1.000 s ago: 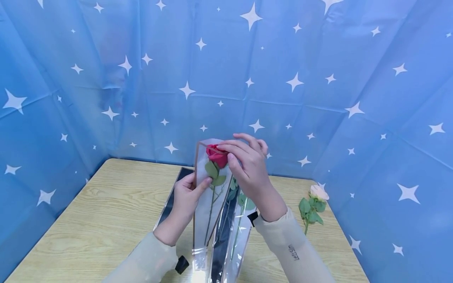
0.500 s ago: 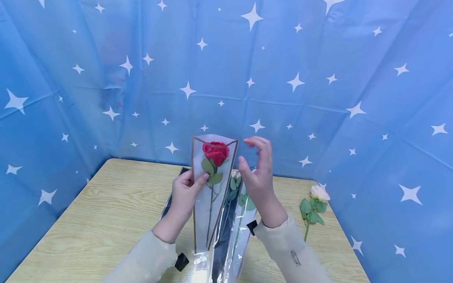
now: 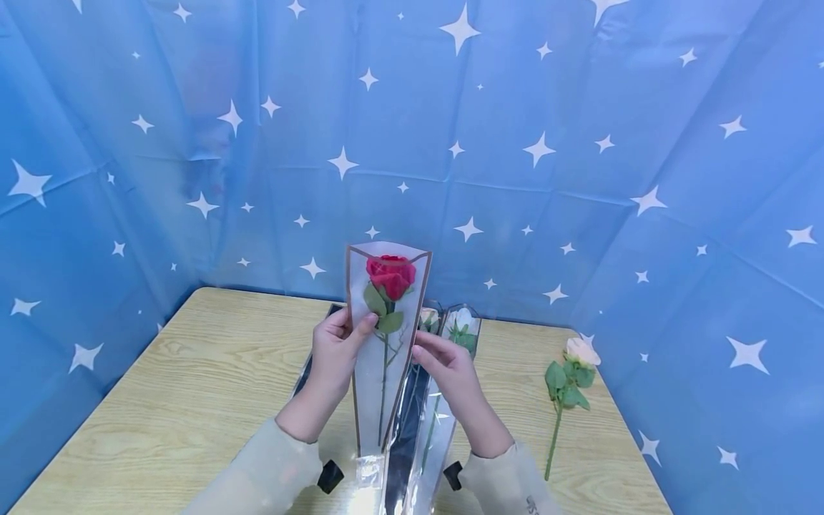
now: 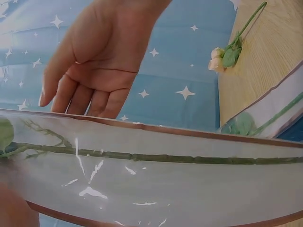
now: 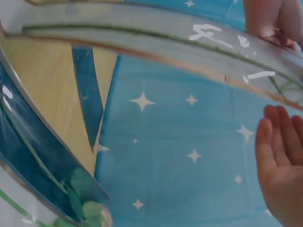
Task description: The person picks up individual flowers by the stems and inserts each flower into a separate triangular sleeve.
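We see the red rose (image 3: 391, 275) inside a frosted, brown-edged wrapper (image 3: 368, 386), raised over the wooden bench (image 3: 212, 372). The left hand (image 3: 335, 354) pinches this wrapper at its left edge, thumb laid on the front face beside the leaves. The right hand (image 3: 450, 368) is at the wrapper's right edge, fingers extended and relaxed, with the tips at or just beside the border; we cannot tell whether they press it. Through the wrapper we make out the thin green stem (image 4: 170, 158) running down from the bloom. Just right of the wrapper, a pale pink flower (image 3: 429, 320) lies in dark packaging (image 3: 404, 443), and next to that a white flower (image 3: 460, 320). Well to the wrapper's right, a bare peach rose (image 3: 582, 352) lies on the bench. Left of the wrapper we spot a dark strip (image 5: 86, 90). Behind the wrapper hangs a blue, star-printed curtain (image 3: 412, 107).
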The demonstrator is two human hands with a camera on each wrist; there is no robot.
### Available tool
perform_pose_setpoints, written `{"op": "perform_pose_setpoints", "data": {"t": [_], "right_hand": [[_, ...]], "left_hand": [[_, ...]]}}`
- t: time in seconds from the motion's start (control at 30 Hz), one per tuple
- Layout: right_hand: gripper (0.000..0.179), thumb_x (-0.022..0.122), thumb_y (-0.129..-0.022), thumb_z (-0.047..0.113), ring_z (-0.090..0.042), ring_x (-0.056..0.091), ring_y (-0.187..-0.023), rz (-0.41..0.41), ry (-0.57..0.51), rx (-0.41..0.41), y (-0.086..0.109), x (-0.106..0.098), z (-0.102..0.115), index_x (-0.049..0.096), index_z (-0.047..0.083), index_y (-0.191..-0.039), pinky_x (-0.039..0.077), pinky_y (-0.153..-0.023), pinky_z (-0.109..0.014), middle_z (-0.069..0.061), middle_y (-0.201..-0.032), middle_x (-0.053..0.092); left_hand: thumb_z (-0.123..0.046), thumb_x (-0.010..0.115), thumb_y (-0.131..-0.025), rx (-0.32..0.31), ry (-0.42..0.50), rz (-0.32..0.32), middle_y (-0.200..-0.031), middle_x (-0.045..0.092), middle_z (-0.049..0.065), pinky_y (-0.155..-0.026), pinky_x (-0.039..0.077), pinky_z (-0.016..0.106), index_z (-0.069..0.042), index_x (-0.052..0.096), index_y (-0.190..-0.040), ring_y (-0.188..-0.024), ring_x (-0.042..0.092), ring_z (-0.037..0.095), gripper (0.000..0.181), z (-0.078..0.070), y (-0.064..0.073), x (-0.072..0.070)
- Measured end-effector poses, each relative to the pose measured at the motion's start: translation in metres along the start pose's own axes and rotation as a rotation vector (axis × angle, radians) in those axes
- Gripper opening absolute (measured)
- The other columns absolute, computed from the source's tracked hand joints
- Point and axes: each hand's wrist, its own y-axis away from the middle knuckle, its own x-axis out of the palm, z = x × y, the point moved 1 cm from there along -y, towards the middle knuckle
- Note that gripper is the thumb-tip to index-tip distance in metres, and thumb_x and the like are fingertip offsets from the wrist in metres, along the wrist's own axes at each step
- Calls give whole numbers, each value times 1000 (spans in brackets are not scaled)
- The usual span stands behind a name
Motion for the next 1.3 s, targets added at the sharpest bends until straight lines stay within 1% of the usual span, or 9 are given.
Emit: {"op": "perform_pose_setpoints", "data": {"t": [0.1,0.3,0.43,0.53,0.67,0.83,0.97,1.13,1.3], "right_hand": [[32,60,-93,12,-8,64,-86,-61,-28,-37,2,4,-2,61,-4,-120,52,-84,-27,-18,-110,67],[26,63,-90,11,-8,65,-76,-174,-52,-89,1,9,-2,66,-7,-109,54,-75,-26,2,-91,72],[23,65,-90,12,-10,66,-72,-234,-44,-105,0,10,-5,68,-7,-103,55,-72,-27,0,-87,72],[22,65,-90,13,-10,65,-72,-285,-35,-104,-1,10,-7,69,-5,-101,55,-71,-26,-2,-88,71],[23,66,-89,15,-10,65,-73,-360,-60,-80,-2,7,-9,68,-5,-101,55,-71,-26,0,-87,70],[26,65,-89,12,-9,65,-71,-452,-170,-42,-6,0,-8,66,-9,-104,55,-70,-25,5,-82,70],[18,65,-89,8,-9,66,-70,-517,-265,-32,-9,-8,-7,68,-6,-100,55,-69,-25,5,-79,70],[8,65,-89,9,-9,66,-71,-569,-314,-4,-11,-19,-9,71,6,-94,55,-69,-25,4,-80,70],[12,64,-90,11,-9,66,-71,-582,-306,41,-16,-27,-13,71,4,-97,54,-67,-24,4,-80,69]], "left_hand": [[-10,67,-88,-12,6,21,-92,72,-6,-69,54,25,0,66,-112,-81,65,10,26,1,1,1],[-11,67,-88,-21,-3,64,-97,72,-3,-72,55,27,-3,65,-114,-84,67,12,27,3,1,2],[-7,67,-87,-8,-7,83,-94,71,-1,-69,53,24,0,65,-115,-81,65,10,28,2,1,3],[-5,65,-87,-14,-7,110,-101,71,6,-71,52,22,1,63,-118,-85,64,7,32,2,1,3],[-9,65,-88,-76,-74,171,-111,67,17,-76,52,21,-1,61,-123,-91,64,6,36,9,1,-2],[-19,69,-86,-172,-238,293,-110,68,14,-79,52,24,-6,62,-122,-95,65,12,39,29,4,-9],[-22,70,-86,-218,-339,397,-106,69,13,-78,53,27,-3,65,-116,-95,66,18,36,51,13,-13],[-21,71,-85,-246,-426,485,-94,71,11,-69,51,23,-1,69,-101,-83,64,13,26,77,28,-17],[-18,70,-86,-242,-456,536,-81,67,5,-63,46,20,-1,68,-85,-70,55,5,18,92,42,-20]]}}
